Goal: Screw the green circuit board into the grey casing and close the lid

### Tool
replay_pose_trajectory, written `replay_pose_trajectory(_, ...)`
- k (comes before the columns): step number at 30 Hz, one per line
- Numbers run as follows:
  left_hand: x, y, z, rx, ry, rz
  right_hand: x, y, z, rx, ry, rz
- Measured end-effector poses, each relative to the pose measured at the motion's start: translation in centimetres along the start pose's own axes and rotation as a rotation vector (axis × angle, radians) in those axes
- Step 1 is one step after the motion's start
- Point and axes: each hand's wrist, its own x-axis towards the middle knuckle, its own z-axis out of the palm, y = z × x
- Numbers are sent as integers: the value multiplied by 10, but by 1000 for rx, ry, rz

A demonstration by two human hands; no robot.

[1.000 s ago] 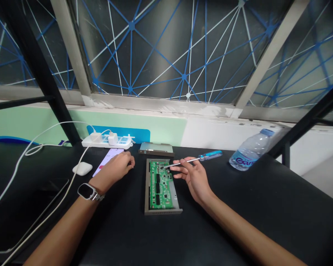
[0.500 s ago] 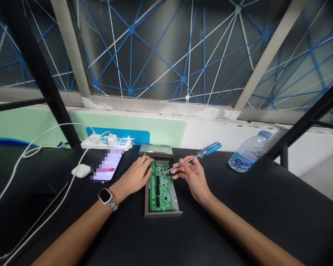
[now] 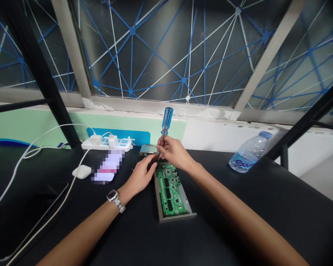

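Note:
My right hand (image 3: 175, 153) grips a screwdriver (image 3: 167, 119) with a clear blue handle, its fingers closed around the shaft just under the handle. The tool stands nearly upright, its tip down at the far left corner of a shallow metal case (image 3: 158, 202). Inside that case lies a green circuit board (image 3: 171, 186) with several black chips. My left hand (image 3: 140, 175), with a watch at the wrist, holds the same far left corner; some of its fingertips are hidden. Behind both hands is a flat metal part (image 3: 147, 148), partly covered.
Left of the case lie a phone (image 3: 108, 168) with a blurred screen and a small white case (image 3: 81, 171). A white power strip (image 3: 107, 143) with plugs and cables stands along the wall. A water bottle (image 3: 249, 151) stands at the right, near a black frame post (image 3: 302, 125).
The screwdriver has swung from a slanted hold over the board to nearly upright at the far left corner. My right hand moved left; the case turned slightly and shifted right.

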Motion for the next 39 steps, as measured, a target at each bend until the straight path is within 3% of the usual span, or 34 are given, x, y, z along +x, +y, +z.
replay_pose_trajectory(8,3,-9,1,-80,-14,-29,-5,9,9,-188,-43,-60)
replay_pose_trajectory(21,1,-7,1,-63,-36,-25,-4,13,6,-153,-112,-62)
replay_pose_trajectory(29,2,-6,1,-40,-29,-31,-4,12,3,-119,-83,-71)
replay_pose_trajectory(39,7,-8,3,-91,-5,-47,-2,16,1,-134,-164,-85)
